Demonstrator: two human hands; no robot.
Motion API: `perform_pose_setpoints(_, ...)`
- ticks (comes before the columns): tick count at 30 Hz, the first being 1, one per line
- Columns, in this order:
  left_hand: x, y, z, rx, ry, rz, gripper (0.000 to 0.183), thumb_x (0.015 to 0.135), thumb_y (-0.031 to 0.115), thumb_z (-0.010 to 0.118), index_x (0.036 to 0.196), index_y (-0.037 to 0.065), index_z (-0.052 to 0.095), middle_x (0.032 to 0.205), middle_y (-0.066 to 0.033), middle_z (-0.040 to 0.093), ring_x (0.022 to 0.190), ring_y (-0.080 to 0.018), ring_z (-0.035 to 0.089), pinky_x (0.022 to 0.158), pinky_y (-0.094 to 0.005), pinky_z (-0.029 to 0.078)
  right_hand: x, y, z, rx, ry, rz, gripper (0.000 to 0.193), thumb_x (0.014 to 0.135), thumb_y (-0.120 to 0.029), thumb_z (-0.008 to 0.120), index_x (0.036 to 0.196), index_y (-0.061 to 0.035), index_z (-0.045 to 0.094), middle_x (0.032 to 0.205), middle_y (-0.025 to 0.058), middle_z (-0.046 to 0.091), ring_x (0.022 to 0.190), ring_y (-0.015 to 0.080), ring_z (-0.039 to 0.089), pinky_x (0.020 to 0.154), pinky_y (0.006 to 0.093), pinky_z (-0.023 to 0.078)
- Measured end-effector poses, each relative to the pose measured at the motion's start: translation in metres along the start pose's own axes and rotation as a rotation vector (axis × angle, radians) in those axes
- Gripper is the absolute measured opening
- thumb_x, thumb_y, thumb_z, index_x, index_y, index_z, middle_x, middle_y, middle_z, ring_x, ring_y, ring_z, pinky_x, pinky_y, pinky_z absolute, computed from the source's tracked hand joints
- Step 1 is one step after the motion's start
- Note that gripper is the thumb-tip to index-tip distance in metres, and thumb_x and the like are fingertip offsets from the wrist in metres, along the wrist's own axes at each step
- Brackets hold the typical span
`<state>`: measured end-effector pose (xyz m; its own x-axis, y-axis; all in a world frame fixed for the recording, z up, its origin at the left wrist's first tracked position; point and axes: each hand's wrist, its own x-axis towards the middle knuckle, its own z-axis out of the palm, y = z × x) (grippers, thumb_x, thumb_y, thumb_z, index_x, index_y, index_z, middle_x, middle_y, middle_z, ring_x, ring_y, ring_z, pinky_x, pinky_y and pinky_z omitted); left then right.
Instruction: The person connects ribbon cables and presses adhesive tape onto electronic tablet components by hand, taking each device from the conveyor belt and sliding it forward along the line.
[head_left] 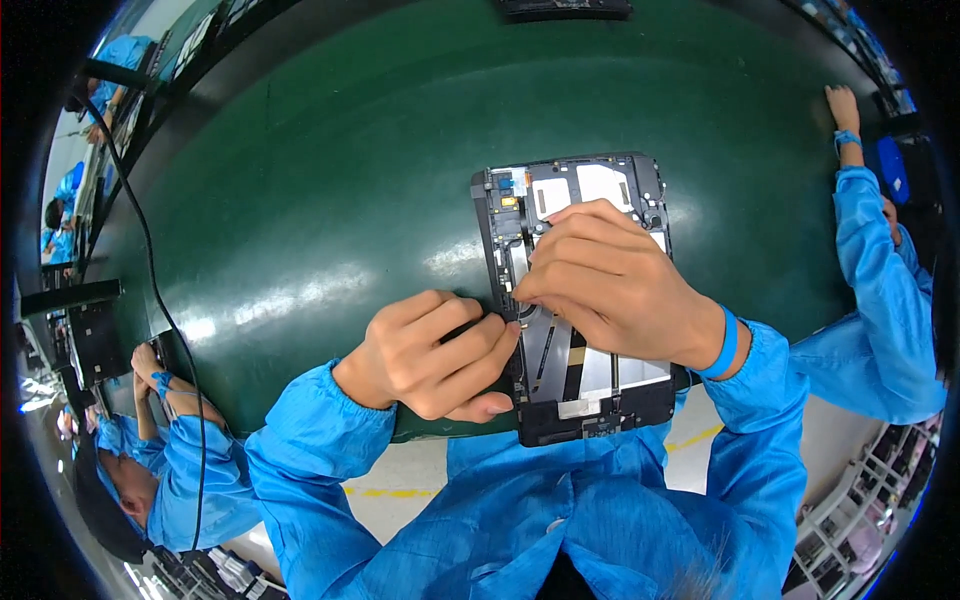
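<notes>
One opened black casing over the near edge of a green table

White panels and dark strips lie inside it. The left hand curls at its left side; the right hand bunches its fingertips over the middle; I cannot tell what either grips. Co-workers in blue flank the table; a white rack stands lower right.

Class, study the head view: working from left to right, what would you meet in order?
Black cable → the person's left hand → opened flat electronic device → blue band on the person's right wrist → a co-worker's hand → blue object near the right rim.
</notes>
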<state>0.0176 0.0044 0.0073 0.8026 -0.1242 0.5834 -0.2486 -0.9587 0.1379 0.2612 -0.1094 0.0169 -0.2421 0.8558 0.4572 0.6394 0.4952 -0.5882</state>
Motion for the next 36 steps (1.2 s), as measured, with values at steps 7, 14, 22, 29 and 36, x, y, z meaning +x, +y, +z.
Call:
perform_pose_setpoints(7,0.003,-0.002,0.000,-0.021,-0.030,-0.014,0.052,0.112,0.043,0.054,0.103,0.000,0.081,0.092,-0.0098,0.075,0.078,-0.0251,0.070,0.064,-0.0352,0.057,-0.001,0.001,-0.001,-0.009,-0.005,-0.003,0.027,0.075,0.002,0.084,0.100,-0.0070,0.078,0.096,0.0052,0.072,0.098,0.0261,0.070,0.102,0.0459,0.057)
perform_pose_setpoints(14,0.012,-0.003,-0.003,0.002,-0.054,-0.003,0.033,0.100,0.038,0.073,0.095,0.005,0.077,0.093,-0.0073,0.073,0.082,-0.0239,0.071,0.066,-0.0319,0.055,-0.001,0.002,0.000,-0.011,-0.005,-0.013,0.027,0.075,0.002,0.083,0.101,-0.0067,0.078,0.097,0.0050,0.073,0.098,0.0262,0.070,0.101,0.0453,0.057)
perform_pose_setpoints(22,0.008,-0.009,0.005,0.022,-0.016,0.058,0.035,0.102,0.038,0.070,0.093,0.005,0.078,0.091,-0.0064,0.073,0.079,-0.0231,0.069,0.064,-0.0327,0.056,-0.002,0.004,0.005,0.003,0.039,-0.066,0.024,0.079,-0.001,0.079,0.102,-0.0063,0.077,0.093,0.0056,0.068,0.100,0.0282,0.068,0.094,0.0419,0.052)
perform_pose_setpoints(29,0.004,-0.018,0.008,0.098,0.026,0.125,0.043,0.107,0.038,0.063,0.095,0.002,0.082,0.087,-0.0059,0.072,0.074,-0.0213,0.065,0.062,-0.0331,0.054,-0.002,0.006,0.009,-0.095,0.062,-0.073,0.024,0.077,-0.003,0.082,0.100,-0.0068,0.079,0.093,0.0041,0.070,0.099,0.0261,0.067,0.093,0.0419,0.053)
perform_pose_setpoints(36,0.005,-0.019,0.008,0.080,0.029,0.106,0.035,0.095,0.038,0.077,0.092,0.004,0.078,0.091,-0.0065,0.072,0.074,-0.0202,0.064,0.059,-0.0322,0.050,-0.001,0.006,0.012,-0.190,0.123,-0.055,0.018,0.083,-0.007,0.085,0.101,-0.0072,0.080,0.091,0.0045,0.072,0.094,0.0257,0.067,0.092,0.0415,0.052)
